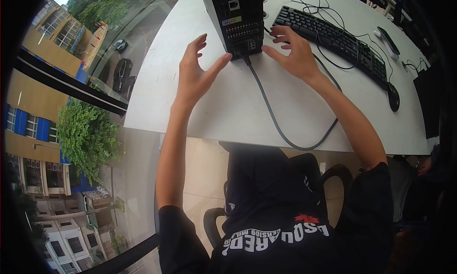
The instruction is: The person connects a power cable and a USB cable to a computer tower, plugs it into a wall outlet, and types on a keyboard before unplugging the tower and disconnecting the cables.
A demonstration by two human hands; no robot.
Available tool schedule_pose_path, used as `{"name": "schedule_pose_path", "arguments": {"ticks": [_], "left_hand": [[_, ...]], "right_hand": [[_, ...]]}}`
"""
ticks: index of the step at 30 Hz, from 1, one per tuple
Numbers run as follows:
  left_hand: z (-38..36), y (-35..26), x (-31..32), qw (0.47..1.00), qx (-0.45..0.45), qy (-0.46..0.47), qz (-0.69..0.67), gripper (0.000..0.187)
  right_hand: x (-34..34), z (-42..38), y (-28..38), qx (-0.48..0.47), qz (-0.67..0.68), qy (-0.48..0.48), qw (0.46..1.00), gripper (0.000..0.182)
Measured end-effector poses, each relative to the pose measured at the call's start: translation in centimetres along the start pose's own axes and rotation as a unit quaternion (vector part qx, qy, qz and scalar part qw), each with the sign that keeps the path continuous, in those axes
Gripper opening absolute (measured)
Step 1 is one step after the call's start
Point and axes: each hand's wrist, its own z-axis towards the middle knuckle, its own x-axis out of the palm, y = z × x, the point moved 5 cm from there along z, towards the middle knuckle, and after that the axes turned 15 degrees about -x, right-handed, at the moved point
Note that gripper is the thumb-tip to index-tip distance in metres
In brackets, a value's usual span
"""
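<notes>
A black computer tower (pixel 243 21) stands upright on the white table (pixel 200 116), its rear ports facing me. A thick grey cable (pixel 263 93) is plugged in low on that rear panel and loops over the table's front edge. My left hand (pixel 197 74) is at the tower's left side, fingers apart, thumb tip right at the lower corner. On the other side my right hand (pixel 297 55) has its thumb close to the lower right edge and its fingers spread and curved. Neither hand holds anything.
To the right lie a black keyboard (pixel 333 38) with tangled thin cords over it and a black mouse (pixel 393 97). Farther right is a black-and-white handheld device (pixel 388 43). A window with a street view borders the table on the left.
</notes>
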Motion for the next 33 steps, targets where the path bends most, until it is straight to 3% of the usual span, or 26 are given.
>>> {"name": "schedule_pose_path", "arguments": {"ticks": [2,4,7,19,22,25,33], "left_hand": [[1.4,0.4,1.1,1.0,0.008,0.029,-0.008,0.09],[1.7,0.7,1.6,0.999,0.009,0.039,-0.031,0.091],[1.6,1.1,2.1,0.997,-0.003,0.049,-0.057,0.092],[1.4,1.6,4.0,0.996,0.012,0.074,-0.054,0.094],[1.3,1.8,4.1,0.997,0.026,0.063,-0.038,0.094],[1.2,1.9,4.2,0.998,0.034,0.053,-0.03,0.091],[0.8,1.4,4.5,0.998,0.041,0.042,-0.006,0.086]], "right_hand": [[1.3,0.1,-1.0,-0.026,0.024,0.011,0.999,0.074],[2.4,0.5,-1.2,-0.027,0.061,0.045,0.997,0.089],[3.6,1.0,-1.1,-0.029,0.117,0.088,0.989,0.097],[4.0,1.0,-1.6,-0.072,0.162,0.043,0.983,0.097],[3.7,0.9,-1.3,-0.045,0.147,0.087,0.984,0.09],[4.3,0.7,-1.9,-0.091,0.132,0.041,0.986,0.098],[4.6,0.4,-2.5,-0.074,0.101,0.053,0.991,0.099]]}}
